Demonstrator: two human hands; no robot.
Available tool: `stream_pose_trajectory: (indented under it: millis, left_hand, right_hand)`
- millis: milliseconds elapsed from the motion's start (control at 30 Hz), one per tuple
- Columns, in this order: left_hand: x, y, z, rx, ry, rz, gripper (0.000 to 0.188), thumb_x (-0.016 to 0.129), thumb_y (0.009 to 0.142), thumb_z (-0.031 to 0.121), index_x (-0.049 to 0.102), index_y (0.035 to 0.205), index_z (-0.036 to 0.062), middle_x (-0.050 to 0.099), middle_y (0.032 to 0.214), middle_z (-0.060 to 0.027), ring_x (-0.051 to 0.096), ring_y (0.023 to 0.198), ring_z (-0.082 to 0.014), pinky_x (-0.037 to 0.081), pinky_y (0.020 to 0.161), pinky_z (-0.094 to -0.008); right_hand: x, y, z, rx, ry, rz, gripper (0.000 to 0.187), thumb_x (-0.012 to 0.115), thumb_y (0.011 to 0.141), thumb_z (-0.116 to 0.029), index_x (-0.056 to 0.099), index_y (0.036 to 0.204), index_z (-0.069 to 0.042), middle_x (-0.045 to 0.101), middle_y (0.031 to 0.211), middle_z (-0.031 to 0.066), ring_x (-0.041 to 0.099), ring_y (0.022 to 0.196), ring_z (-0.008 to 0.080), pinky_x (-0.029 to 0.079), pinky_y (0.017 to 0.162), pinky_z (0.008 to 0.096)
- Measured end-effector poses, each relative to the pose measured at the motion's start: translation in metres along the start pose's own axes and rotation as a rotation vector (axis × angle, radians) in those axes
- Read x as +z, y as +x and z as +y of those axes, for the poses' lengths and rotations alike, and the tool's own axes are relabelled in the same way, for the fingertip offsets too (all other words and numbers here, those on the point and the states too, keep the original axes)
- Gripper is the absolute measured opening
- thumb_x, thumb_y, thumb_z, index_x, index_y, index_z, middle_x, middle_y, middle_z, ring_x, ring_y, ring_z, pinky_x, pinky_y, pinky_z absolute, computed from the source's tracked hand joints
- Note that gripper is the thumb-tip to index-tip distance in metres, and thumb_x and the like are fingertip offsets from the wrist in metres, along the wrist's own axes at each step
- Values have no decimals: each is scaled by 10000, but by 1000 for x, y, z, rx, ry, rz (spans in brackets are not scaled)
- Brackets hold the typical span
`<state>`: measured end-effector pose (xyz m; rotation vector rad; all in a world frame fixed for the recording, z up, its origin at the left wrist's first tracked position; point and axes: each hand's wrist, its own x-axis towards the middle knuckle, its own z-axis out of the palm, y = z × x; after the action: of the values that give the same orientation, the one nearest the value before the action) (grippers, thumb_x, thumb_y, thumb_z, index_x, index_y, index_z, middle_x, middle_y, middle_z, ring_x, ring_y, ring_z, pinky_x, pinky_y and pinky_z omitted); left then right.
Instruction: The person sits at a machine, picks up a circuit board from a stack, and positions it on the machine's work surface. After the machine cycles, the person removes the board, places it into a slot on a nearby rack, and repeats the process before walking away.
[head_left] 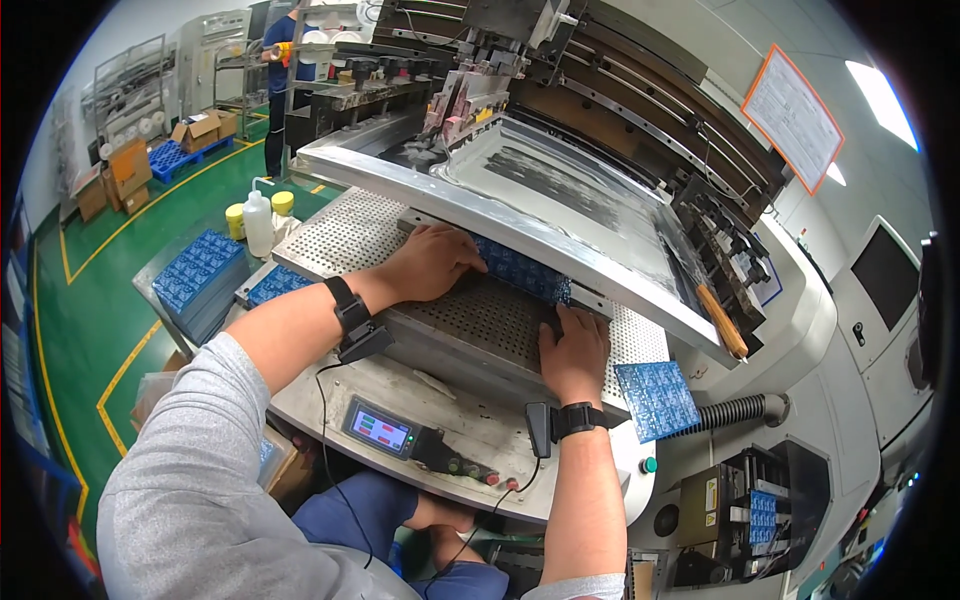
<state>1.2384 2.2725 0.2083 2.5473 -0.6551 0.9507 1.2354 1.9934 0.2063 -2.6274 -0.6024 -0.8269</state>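
A blue circuit board panel (520, 270) lies on the perforated metal platform, partly hidden beneath a tilted aluminium screen frame (440, 192). My left hand (438, 262) is closed at the board's left end, its fingertips bent onto the edge. At the opposite end, my right hand (577, 352) has its fingers at the board's near right corner, with the thumb on the near side. Both wrists wear black straps with small cabled boxes. Grey paste is smeared over the mesh (560, 185) above the board.
A stack of blue boards (200, 275) stands at left beside a white squeeze bottle (258, 222) and yellow-lidded jars. Another blue board (657, 400) overhangs the platform's right edge. A wooden-handled spatula (722, 320) rests on the frame. A control screen (380, 428) sits below. A co-worker stands far left.
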Motion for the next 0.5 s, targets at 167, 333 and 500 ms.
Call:
stream_pose_trajectory:
  millis: [167,333,500]
  left_hand:
    - [0,-2,0,0,15,26,207,598,865,116,744,979,207,645,1108,-34,557,1144,-255,364,1024,-429]
    - [2,-4,-2,29,58,30,214,600,847,109,741,981,200,643,1105,-25,561,1136,-251,375,1010,-431]
    - [4,-6,5,33,66,102,207,611,844,151,741,995,203,631,1035,-23,577,1074,-250,374,1008,-442]
  right_hand:
    - [1,0,0,16,-11,-34,398,628,881,-293,640,1225,-93,590,1278,115,454,1264,338,362,1068,480]
    - [-1,0,-4,24,-11,-12,417,642,865,-258,618,1245,-88,611,1241,144,484,1220,385,369,1062,478]
    - [2,-1,-6,46,-55,-9,424,612,881,-281,601,1283,-148,587,1278,140,480,1238,380,348,1080,484]
